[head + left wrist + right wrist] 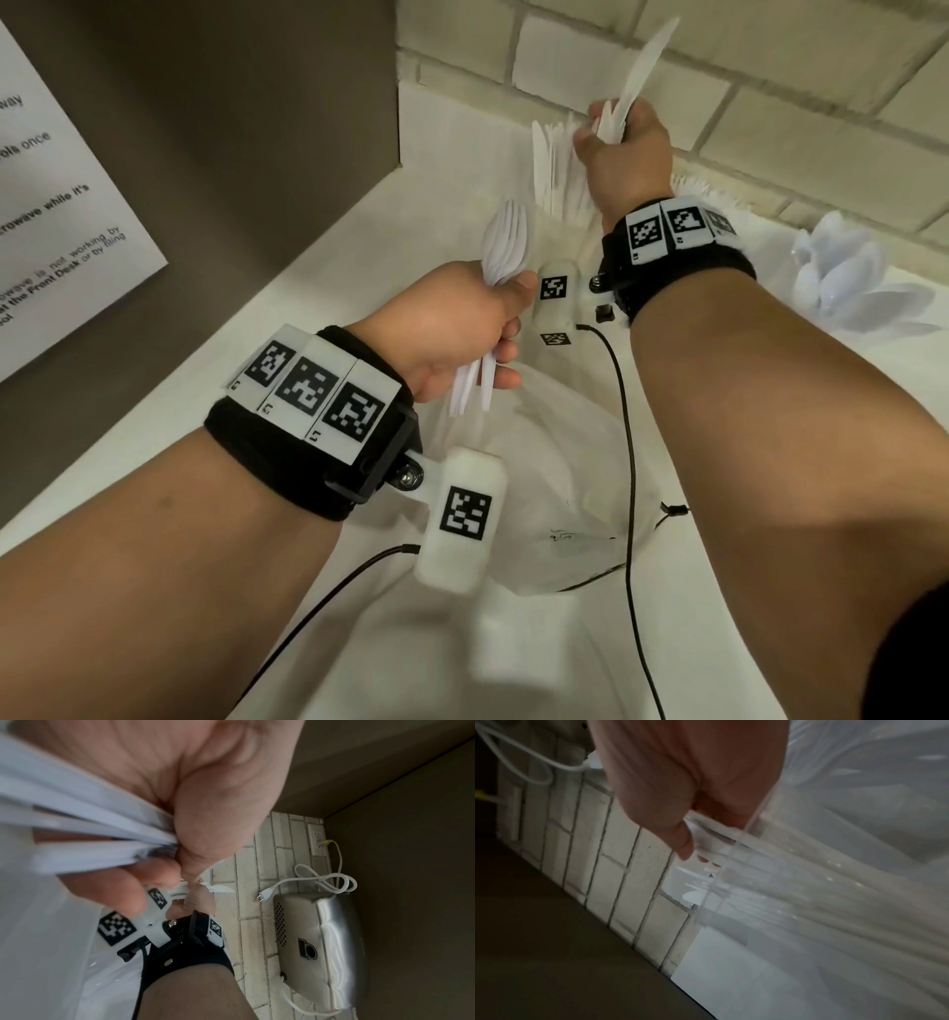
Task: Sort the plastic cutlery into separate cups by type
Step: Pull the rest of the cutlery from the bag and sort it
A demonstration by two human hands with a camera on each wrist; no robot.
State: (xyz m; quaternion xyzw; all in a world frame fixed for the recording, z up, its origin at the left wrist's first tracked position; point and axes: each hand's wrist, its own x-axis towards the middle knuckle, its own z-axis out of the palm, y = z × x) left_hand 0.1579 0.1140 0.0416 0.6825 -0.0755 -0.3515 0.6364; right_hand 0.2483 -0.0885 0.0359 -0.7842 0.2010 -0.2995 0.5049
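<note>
In the head view my left hand (462, 329) grips a bundle of white plastic spoons (506, 246), bowls up, handles sticking out below the fist. The left wrist view shows the spoon handles (90, 821) pressed under my left thumb (221, 821). My right hand (624, 154) is raised near the tiled wall and grips white plastic knives (644, 67), one blade pointing up. Just left of that hand stands an upright bunch of knives (552, 164); its cup is hidden. In the right wrist view my right hand (693, 791) is beside clear plastic (808, 902).
A crumpled clear plastic bag (565, 488) lies on the white counter (328, 288) under my arms. White forks (714, 192) show behind my right wrist, and more spoons (852, 282) fan out at the right. A steel appliance (316, 943) with a loose white cord (321, 880) stands by the wall.
</note>
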